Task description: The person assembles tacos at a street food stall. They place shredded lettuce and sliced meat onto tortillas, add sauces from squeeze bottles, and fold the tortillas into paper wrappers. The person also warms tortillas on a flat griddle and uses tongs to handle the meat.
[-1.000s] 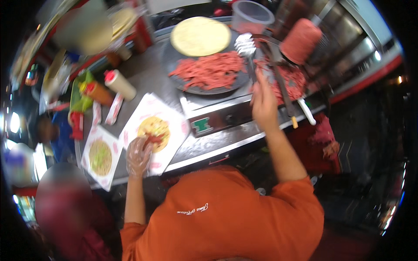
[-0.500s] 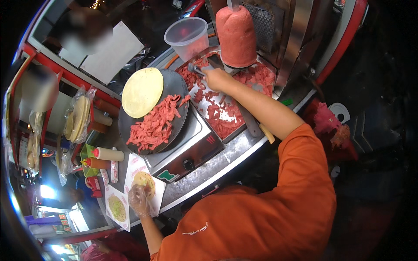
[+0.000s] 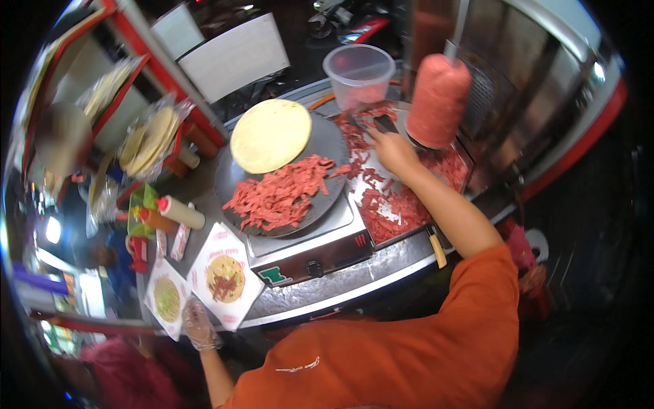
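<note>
My left hand (image 3: 197, 326), in a clear plastic glove, is blurred beside the lower edges of two white paper sheets, fingers loosely extended. One sheet (image 3: 212, 245) carries a flatbread (image 3: 235, 266) with browned shredded filling. The other holds a flatbread topped with pale green shreds (image 3: 167, 300). My bare right hand (image 3: 395, 153) is closed around a dark metal tool (image 3: 354, 123), its exact kind blurred. The hand is above a metal tray (image 3: 375, 163) of reddish shaved meat (image 3: 395, 211). Left of it, a round black griddle (image 3: 225, 187) bears a meat heap (image 3: 283, 194) and a pale flatbread (image 3: 271, 136).
A vertical meat cone (image 3: 439, 99) stands on its spit behind the tray. A clear plastic tub (image 3: 359, 71) is at the back. A knife with a wooden handle (image 3: 437, 251) lies at the tray's right. Squeeze bottles (image 3: 180, 213) stand left, near bagged flatbreads (image 3: 153, 140).
My left hand has drawn back from the flatbread, uncovering its shredded filling. The right hand stays over the tray with the tool. The whole view has shifted.
</note>
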### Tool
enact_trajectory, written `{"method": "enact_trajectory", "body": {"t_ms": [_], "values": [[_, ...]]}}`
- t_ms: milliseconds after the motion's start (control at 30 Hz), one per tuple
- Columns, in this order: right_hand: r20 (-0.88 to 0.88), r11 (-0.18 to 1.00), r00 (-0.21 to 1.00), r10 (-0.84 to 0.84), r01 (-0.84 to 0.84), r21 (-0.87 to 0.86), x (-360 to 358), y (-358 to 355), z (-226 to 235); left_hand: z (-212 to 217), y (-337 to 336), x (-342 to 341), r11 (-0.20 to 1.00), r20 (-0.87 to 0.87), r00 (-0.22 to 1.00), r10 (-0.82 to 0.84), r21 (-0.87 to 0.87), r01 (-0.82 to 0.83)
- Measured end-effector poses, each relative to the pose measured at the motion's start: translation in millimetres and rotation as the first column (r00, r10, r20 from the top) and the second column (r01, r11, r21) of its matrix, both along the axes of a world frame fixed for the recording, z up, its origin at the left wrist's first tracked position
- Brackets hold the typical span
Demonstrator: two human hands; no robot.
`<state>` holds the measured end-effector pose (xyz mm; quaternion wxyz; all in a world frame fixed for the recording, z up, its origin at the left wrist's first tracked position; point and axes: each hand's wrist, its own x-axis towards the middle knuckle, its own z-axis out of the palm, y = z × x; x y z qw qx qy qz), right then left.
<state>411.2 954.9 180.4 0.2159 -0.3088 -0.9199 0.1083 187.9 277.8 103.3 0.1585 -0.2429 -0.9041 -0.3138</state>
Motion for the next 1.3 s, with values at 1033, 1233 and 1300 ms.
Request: {"method": "enact_trajectory", "body": {"t_ms": [1033,1233,1300], "values": [[0.181,0.464,0.428,0.885,-0.832,-0.304,-298.4,-567.7,-39.9,-31.1,-244.1,-192.2,0.942,0.230,0.940,-0.253,-0.164,0.294],[0.006,0.563,0.614,0.789,-0.720,-0.405,-259.5,-567.9,-24.2,-32.8,-209.0,-208.5,0.918,-0.120,0.911,-0.394,-0.093,0.385],[-0.203,0.619,0.702,0.683,-0.704,-0.349,-223.6,-530.0,-1.1,-36.3,-198.6,-214.9,0.867,-0.070,0.865,-0.496,-0.094,0.490]]}}
